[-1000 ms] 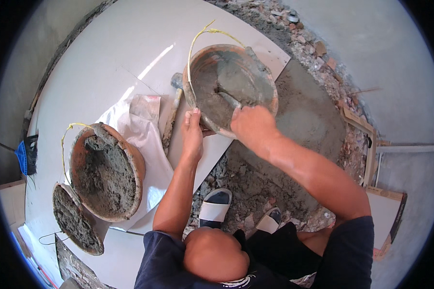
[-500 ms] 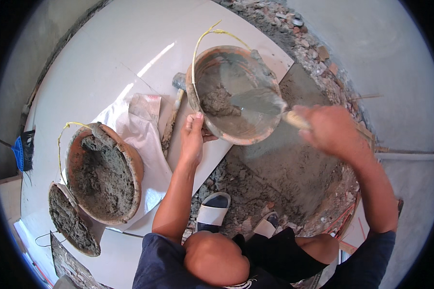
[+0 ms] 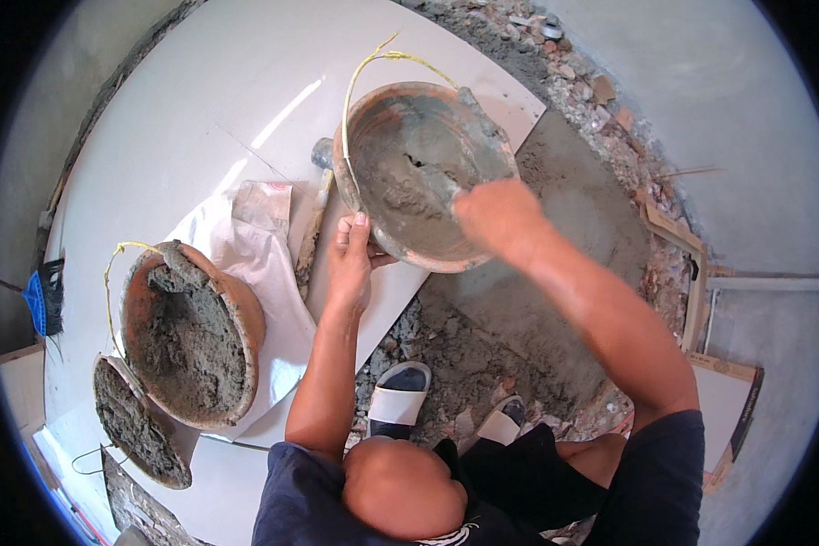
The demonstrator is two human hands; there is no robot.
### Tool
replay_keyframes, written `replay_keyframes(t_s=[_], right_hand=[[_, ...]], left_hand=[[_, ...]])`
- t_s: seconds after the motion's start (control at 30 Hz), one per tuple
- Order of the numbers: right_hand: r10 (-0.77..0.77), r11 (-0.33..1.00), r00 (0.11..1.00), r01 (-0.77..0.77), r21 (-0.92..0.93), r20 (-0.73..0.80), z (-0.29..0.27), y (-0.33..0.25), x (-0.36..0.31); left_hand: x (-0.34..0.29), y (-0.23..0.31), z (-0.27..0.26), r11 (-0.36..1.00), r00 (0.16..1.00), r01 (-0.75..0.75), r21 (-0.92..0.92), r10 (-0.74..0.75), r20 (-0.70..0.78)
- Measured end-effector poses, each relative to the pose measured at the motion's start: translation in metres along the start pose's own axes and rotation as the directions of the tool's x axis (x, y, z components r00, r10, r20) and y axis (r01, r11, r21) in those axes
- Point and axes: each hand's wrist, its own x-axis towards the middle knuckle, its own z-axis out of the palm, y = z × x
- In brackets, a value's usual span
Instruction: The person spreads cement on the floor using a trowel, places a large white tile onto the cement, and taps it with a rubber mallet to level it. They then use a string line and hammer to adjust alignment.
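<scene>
A mortar-smeared, clay-coloured bucket (image 3: 487,136) with a yellow wire handle stands tilted in front of me. My left hand (image 3: 348,259) is closed on its near left rim, thumb on top. Inside lies wet grey mortar (image 3: 405,196), spread over the bottom. My right hand (image 3: 502,218), over the bucket's right side, is wrapped round a trowel (image 3: 439,185). The trowel's blade is down in the mortar and partly coated with it; my fist hides the grip.
At the left stand a second bucket (image 3: 257,314) full of mortar and a mortar-filled half container (image 3: 139,435). A white sack (image 3: 217,227) and a hammer (image 3: 313,223) lie on the large pale tile (image 3: 173,118). Rubble (image 3: 601,114) lines the wall; a blue broom (image 3: 36,296) is far left.
My right hand has moved left with the trowel, over the bucket, and the blade has gone into the mortar. The lump of mortar is now more spread out. My left hand keeps the rim.
</scene>
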Motion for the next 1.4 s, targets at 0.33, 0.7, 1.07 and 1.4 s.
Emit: replay_keyframes(t_s=[0.33,0.7,1.07,1.4], right_hand=[[-0.034,0.989,0.966,-0.003,-0.145,-0.257,0.026,-0.036,-0.072],[0.079,0.995,0.986,-0.069,0.071,-0.146,-0.049,0.043,-0.131],[0.116,0.986,0.985,-0.13,0.104,0.127,-0.043,0.059,0.022],[-0.019,0.995,0.956,-0.012,-0.103,-0.293,0.042,-0.024,-0.053]], left_hand=[[0.0,0.0,-0.003,0.999,1.0,-0.001,0.049,0.002,-0.01],[0.0,0.0,-0.005,1.0,1.0,-0.003,-0.006,0.003,-0.02],[0.0,0.001,-0.004,1.0,1.0,-0.028,0.004,0.028,0.01],[0.0,0.004,-0.003,0.999,1.0,-0.001,0.051,0.002,-0.009]])
